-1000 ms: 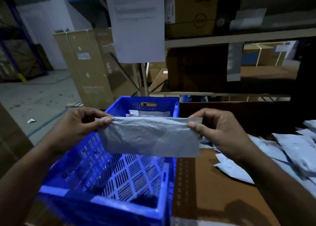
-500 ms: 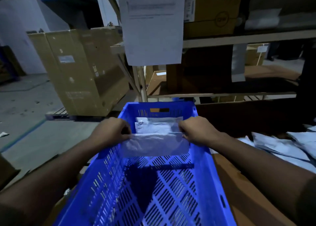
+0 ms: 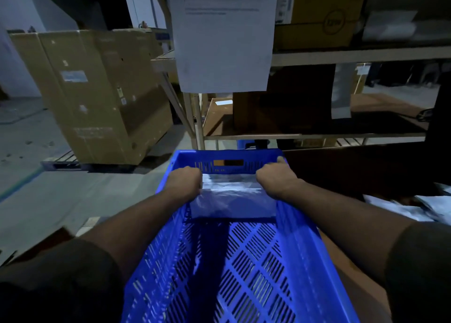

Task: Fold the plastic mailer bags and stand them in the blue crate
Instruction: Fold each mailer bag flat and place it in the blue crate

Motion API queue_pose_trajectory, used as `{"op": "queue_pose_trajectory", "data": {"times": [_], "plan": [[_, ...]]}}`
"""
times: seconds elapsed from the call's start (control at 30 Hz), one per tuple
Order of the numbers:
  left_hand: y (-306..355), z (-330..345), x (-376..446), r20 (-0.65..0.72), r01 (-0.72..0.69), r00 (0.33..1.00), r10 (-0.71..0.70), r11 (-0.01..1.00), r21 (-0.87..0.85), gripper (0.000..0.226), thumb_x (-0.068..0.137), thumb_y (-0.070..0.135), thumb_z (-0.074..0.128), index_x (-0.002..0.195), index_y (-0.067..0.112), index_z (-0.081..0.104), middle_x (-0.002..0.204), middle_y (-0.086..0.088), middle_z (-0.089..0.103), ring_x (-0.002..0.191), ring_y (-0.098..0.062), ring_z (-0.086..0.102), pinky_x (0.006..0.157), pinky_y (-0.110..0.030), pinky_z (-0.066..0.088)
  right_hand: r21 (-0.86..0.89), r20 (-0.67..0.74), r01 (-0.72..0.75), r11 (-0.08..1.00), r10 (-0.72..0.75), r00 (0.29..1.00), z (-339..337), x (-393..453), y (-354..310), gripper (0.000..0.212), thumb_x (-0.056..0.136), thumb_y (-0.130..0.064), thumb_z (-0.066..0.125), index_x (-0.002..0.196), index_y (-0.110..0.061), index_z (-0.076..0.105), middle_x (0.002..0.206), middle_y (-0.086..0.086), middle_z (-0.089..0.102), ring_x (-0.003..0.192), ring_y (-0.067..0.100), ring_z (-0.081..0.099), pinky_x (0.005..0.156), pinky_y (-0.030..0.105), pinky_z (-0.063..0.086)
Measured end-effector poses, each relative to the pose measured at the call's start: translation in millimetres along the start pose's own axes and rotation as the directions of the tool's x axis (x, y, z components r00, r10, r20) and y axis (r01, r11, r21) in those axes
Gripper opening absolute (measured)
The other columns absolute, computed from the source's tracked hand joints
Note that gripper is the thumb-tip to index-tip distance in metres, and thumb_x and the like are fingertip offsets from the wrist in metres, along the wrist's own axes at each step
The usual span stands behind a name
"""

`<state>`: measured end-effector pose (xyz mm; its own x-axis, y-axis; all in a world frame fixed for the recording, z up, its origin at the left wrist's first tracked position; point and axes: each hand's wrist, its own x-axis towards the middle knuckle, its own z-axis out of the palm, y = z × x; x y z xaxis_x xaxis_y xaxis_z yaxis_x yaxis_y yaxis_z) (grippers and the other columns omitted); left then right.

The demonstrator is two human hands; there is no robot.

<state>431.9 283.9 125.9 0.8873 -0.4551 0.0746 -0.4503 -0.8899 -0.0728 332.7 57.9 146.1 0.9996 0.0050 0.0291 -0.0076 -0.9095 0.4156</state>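
Observation:
A blue slatted crate [image 3: 300, 237] runs away from me along the middle of the view. At its far end a folded grey mailer bag [image 3: 231, 203] stands on edge against other folded bags behind it. My left hand [image 3: 184, 183] grips the bag's left end and my right hand [image 3: 275, 180] grips its right end, both inside the crate with fingers curled over the top edge. The fingertips are hidden behind the knuckles.
Loose unfolded mailer bags [image 3: 415, 208] lie on the brown cardboard surface [image 3: 349, 274] right of the crate. A metal shelf rack [image 3: 317, 54] with boxes and a hanging paper sheet [image 3: 224, 37] stands behind. A large cardboard box [image 3: 97, 93] sits on a pallet at left.
Both hands have carried the folded bag from above the crate down to its far end. It now stands against the bags there. The camera has tilted further over the crate.

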Motion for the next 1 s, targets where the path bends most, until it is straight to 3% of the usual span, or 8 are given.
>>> {"op": "queue_pose_trajectory", "data": {"times": [0.27, 0.43, 0.53, 0.7, 0.77, 0.83, 0.93, 1.0], "plan": [[0.8, 14.8, 9.8, -0.061, 0.025, 0.998, -0.018, 0.993, 0.119, 0.007, 0.088, 0.015, 0.065, 0.091, 0.02, 0.068, 0.095, -0.001, 0.071, 0.088, -0.024, 0.066, 0.065, -0.035, 0.049, -0.004, 0.016, -0.006, 1.0, 0.006, 1.0, 8.3, 15.8, -7.0, 0.025, 0.094, -0.01, 0.051, 0.112, -0.018, 0.066, 0.118, 0.007, 0.067, 0.112, 0.028, 0.061, 0.095, 0.038, 0.039], [4.7, 8.6, 2.6, -0.121, 0.03, 0.993, -0.007, 0.982, 0.189, 0.006, 0.087, 0.016, 0.068, 0.089, 0.021, 0.066, 0.096, 0.0, 0.069, 0.087, -0.024, 0.065, 0.062, -0.036, 0.047, -0.049, -0.074, -0.014, 0.999, 0.01, 0.997, 3.7, 9.9, -11.3, 0.023, 0.091, -0.008, 0.054, 0.107, -0.017, 0.068, 0.113, 0.006, 0.069, 0.107, 0.028, 0.062, 0.089, 0.037, 0.042], [15.2, 2.3, -6.4, -0.152, -0.013, 0.987, 0.052, 0.969, 0.247, 0.012, 0.088, 0.021, 0.073, 0.089, 0.019, 0.061, 0.102, -0.003, 0.065, 0.09, -0.025, 0.064, 0.062, -0.036, 0.041, -0.032, -0.083, 0.038, 0.999, -0.04, 0.996, -1.2, 1.0, -20.5, 0.023, 0.092, -0.006, 0.054, 0.106, -0.017, 0.068, 0.113, 0.005, 0.07, 0.105, 0.028, 0.065, 0.075, 0.034, 0.042], [32.7, 7.4, -17.7, -0.002, -0.109, 0.994, 0.111, 0.981, 0.161, 0.038, 0.085, 0.043, 0.077, 0.112, 0.018, 0.066, 0.116, -0.004, 0.068, 0.109, -0.027, 0.064, 0.079, -0.036, 0.05, 0.107, 0.205, 0.085, 0.991, -0.105, 0.973, 6.1, -9.8, -36.3, 0.024, 0.093, -0.003, 0.052, 0.114, -0.008, 0.062, 0.123, 0.013, 0.064, 0.111, 0.033, 0.063, 0.08, 0.039, 0.049], [36.4, 12.1, -20.6, 0.043, -0.129, 0.991, 0.125, 0.985, 0.118, 0.043, 0.085, 0.044, 0.077, 0.119, 0.02, 0.066, 0.121, -0.002, 0.067, 0.115, -0.025, 0.062, 0.086, -0.038, 0.053, 0.128, 0.237, 0.084, 0.988, -0.113, 0.965, 5.8, -12.9, -35.1, 0.024, 0.093, -0.003, 0.053, 0.115, -0.008, 0.061, 0.125, 0.013, 0.062, 0.112, 0.032, 0.062, 0.079, 0.039, 0.049], [40.1, 12.2, -23.7, 0.036, -0.134, 0.991, 0.132, 0.989, 0.066, 0.043, 0.086, 0.047, 0.076, 0.119, 0.024, 0.066, 0.12, 0.001, 0.068, 0.114, -0.022, 0.062, 0.087, -0.037, 0.054, 0.16, 0.206, 0.075, 0.984, -0.107, 0.973, 1.6, -17.2, -32.1, 0.024, 0.094, -0.005, 0.054, 0.116, -0.008, 0.061, 0.126, 0.011, 0.063, 0.114, 0.031, 0.062, 0.077, 0.037, 0.047], [52.2, 1.9, -30.2, -0.031, -0.146, 0.989, 0.145, 0.989, -0.014, 0.039, 0.086, 0.052, 0.074, 0.115, 0.028, 0.066, 0.113, 0.007, 0.069, 0.106, -0.018, 0.063, 0.079, -0.033, 0.053, 0.192, 0.102, 0.072, 0.979, -0.093, 0.99, -6.1, -27.1, -27.0, 0.006, 0.093, -0.008, 0.058, 0.097, -0.012, 0.059, 0.117, 0.01, 0.066, 0.107, 0.031, 0.063, 0.072, 0.035, 0.046], [68.7, -12.2, -37.8, -0.109, -0.173, 0.98, 0.166, 0.983, -0.064, 0.032, 0.088, 0.05, 0.073, 0.112, 0.028, 0.068, 0.107, 0.009, 0.072, 0.102, -0.016, 0.064, 0.076, -0.032, 0.051, 0.269, -0.015, 0.052, 0.962, -0.05, 0.999, -12.3, -40.1, -19.4, 0.01, 0.091, -0.012, 0.063, 0.1, -0.01, 0.064, 0.113, 0.008, 0.067, 0.104, 0.031, 0.063, 0.076, 0.035, 0.051]]}}
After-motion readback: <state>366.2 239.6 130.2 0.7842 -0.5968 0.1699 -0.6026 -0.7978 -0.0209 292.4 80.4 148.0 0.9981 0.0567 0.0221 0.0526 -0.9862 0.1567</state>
